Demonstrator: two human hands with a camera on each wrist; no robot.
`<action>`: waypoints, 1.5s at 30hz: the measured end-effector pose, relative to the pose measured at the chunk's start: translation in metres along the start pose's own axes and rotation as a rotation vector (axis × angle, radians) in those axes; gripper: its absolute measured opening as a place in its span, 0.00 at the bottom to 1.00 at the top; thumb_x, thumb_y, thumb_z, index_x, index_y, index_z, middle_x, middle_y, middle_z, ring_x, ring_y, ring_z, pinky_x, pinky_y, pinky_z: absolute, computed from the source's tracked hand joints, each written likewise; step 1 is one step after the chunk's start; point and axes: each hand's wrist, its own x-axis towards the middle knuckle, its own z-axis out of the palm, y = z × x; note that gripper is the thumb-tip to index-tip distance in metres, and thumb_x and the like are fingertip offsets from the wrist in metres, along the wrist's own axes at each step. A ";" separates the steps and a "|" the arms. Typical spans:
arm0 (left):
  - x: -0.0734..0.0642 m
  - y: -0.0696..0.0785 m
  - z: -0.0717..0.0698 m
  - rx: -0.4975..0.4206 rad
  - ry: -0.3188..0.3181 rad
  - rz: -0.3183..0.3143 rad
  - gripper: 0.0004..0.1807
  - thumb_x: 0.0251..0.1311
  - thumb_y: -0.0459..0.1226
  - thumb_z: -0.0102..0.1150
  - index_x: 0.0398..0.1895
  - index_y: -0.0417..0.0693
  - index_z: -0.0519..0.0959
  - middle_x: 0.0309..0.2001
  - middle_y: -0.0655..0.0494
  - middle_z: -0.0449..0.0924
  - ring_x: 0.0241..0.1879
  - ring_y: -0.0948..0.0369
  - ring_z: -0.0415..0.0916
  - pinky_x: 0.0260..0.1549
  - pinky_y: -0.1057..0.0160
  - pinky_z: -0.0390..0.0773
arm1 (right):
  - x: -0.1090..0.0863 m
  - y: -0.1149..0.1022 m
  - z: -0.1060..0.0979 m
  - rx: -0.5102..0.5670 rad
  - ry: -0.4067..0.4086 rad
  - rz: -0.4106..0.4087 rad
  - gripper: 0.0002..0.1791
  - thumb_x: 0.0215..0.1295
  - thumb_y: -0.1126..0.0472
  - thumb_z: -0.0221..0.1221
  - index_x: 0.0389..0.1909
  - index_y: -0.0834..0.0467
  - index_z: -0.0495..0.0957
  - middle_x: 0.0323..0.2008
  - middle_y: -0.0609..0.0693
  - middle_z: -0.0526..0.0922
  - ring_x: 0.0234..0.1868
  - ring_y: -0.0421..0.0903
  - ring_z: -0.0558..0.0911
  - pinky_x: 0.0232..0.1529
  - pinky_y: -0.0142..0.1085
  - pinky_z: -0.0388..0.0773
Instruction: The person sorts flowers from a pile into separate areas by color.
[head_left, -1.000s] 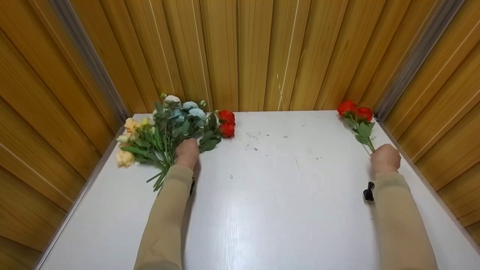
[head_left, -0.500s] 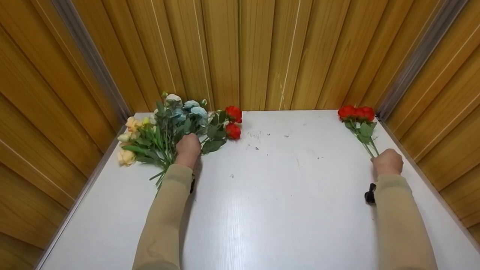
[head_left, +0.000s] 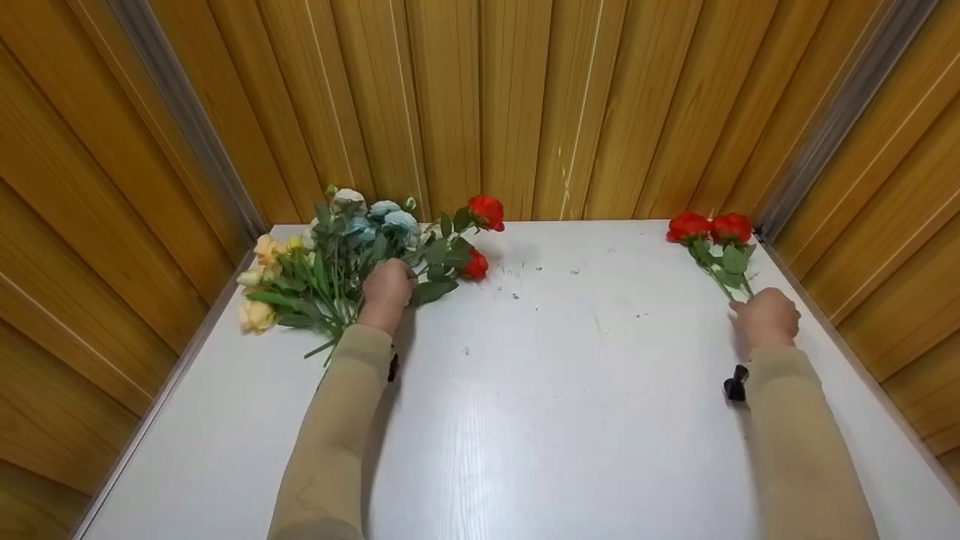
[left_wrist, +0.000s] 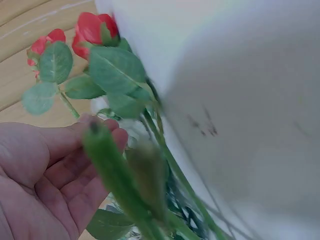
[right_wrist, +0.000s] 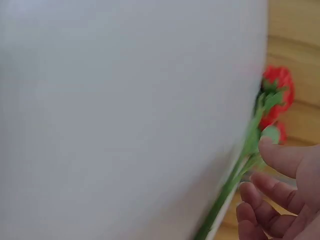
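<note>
1. The left hand (head_left: 387, 294) pinches the thin green stem of a red rose (left_wrist: 47, 46) between thumb and fingertips, at the right side of a heap of flowers on the left of the white table (head_left: 562, 420).
2. A second red rose (head_left: 475, 265) lies just beside the held one, among broad green leaves (head_left: 435, 289); in the left wrist view, a thick green stem (left_wrist: 117, 172) blurs across the foreground, in front of the fingers.
3. Left of this hand, blue flowers (head_left: 401, 220) and peach flowers (head_left: 257, 317) spread out, their stems gathered toward the near side.
4. The right hand (head_left: 769, 319) is released: thumb and fingers stand apart, loosely bent, just beside the stems (right_wrist: 220, 200) of two red roses (head_left: 731, 228) lying at the table's far right corner.
5. Both arms wear tan sleeves (head_left: 810, 450); a black object (head_left: 736, 384) sits beside the right wrist.
6. Wood-grain panels (head_left: 510, 112) rise behind the table.
</note>
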 end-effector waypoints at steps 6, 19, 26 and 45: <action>0.004 0.028 -0.006 -0.139 0.045 0.010 0.10 0.71 0.38 0.62 0.49 0.47 0.89 0.48 0.49 0.90 0.47 0.50 0.86 0.47 0.49 0.85 | -0.003 -0.061 0.009 0.028 0.003 -0.114 0.25 0.76 0.52 0.55 0.55 0.72 0.77 0.53 0.72 0.82 0.52 0.68 0.79 0.54 0.58 0.79; -0.003 0.083 -0.013 -0.782 0.136 -0.005 0.09 0.66 0.34 0.67 0.47 0.41 0.89 0.45 0.45 0.90 0.44 0.51 0.88 0.49 0.56 0.87 | -0.053 -0.173 0.063 0.200 -0.110 -0.351 0.17 0.75 0.55 0.58 0.51 0.65 0.82 0.46 0.63 0.85 0.41 0.52 0.81 0.40 0.35 0.78; -0.015 0.091 0.007 -1.288 -0.003 -0.175 0.14 0.66 0.32 0.66 0.53 0.35 0.85 0.37 0.47 0.90 0.30 0.61 0.88 0.40 0.61 0.89 | -0.091 -0.204 0.099 0.430 -0.392 -0.430 0.17 0.74 0.55 0.61 0.50 0.66 0.84 0.41 0.57 0.90 0.36 0.42 0.87 0.39 0.32 0.81; -0.039 0.113 0.056 -1.478 -0.135 -0.152 0.14 0.69 0.30 0.62 0.54 0.31 0.83 0.34 0.49 0.90 0.32 0.62 0.89 0.38 0.61 0.89 | -0.142 -0.217 0.151 0.648 -0.550 -0.454 0.15 0.67 0.67 0.66 0.47 0.76 0.83 0.31 0.52 0.90 0.27 0.34 0.82 0.30 0.25 0.80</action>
